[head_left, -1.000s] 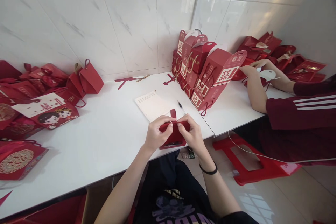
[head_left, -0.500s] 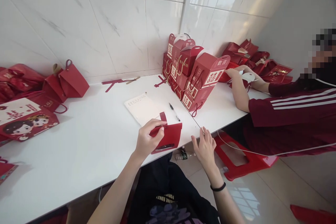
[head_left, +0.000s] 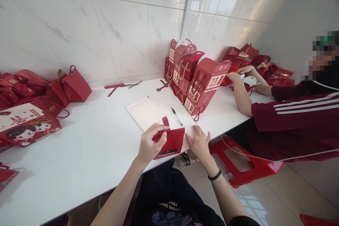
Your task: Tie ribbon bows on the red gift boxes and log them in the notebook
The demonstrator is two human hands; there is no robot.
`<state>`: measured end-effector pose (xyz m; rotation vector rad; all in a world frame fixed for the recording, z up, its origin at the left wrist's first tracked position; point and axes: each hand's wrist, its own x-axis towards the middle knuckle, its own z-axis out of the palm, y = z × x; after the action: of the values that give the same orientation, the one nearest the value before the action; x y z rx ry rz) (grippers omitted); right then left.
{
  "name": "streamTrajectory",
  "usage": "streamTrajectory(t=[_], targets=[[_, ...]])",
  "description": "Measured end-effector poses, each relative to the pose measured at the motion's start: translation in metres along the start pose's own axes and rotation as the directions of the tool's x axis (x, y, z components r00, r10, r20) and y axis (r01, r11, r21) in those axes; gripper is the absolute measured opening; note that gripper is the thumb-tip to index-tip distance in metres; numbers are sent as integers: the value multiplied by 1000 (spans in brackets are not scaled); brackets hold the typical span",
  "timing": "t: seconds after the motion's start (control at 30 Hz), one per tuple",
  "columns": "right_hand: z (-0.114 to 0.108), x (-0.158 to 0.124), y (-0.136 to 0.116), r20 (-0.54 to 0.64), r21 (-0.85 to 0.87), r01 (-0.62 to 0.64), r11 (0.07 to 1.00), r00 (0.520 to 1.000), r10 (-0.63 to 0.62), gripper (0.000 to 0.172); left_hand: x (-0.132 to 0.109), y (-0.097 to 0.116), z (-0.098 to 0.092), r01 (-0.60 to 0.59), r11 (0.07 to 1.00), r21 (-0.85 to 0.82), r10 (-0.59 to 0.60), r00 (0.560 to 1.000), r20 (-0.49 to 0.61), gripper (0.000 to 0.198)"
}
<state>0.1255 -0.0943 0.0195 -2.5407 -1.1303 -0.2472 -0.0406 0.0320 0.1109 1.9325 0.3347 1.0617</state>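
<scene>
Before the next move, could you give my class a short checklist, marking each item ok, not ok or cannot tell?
1. Left hand grips the red box: ok, fingers pinch its upper edge by the ribbon loop.
2. Right hand also on the red box: not ok, it is beside it, at the edge of the table.
3. Right hand free of small items: cannot tell, the fingertips point down and the palm is hidden.
4. Pen out of both hands: ok, it lies on the table.
5. Co-worker's hands apart from the red box: ok, beyond the box stack.
</scene>
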Motion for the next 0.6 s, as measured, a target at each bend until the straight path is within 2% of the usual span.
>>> streamTrajectory(t=[0.17, 0.3, 0.43, 0.6], targets=[[4, 41, -11, 74, 127, 42, 991, 996, -52, 37, -1, -1, 0, 1, 1000, -7, -1, 1000, 8, 14], [11, 74, -19, 62, 225, 66, 972, 995, -82, 32, 0, 0, -1, -3, 1000, -2, 3, 1000, 13, 14], [17, 89, -17, 21, 338, 11, 941, 1000, -20, 25, 0, 2, -1, -9, 1000, 12, 8, 1000, 8, 14], [21, 90, -4, -52, 520, -88, 849, 990, 134, 33, 0, 3, -1, -7, 1000, -3, 7, 1000, 7, 15]])
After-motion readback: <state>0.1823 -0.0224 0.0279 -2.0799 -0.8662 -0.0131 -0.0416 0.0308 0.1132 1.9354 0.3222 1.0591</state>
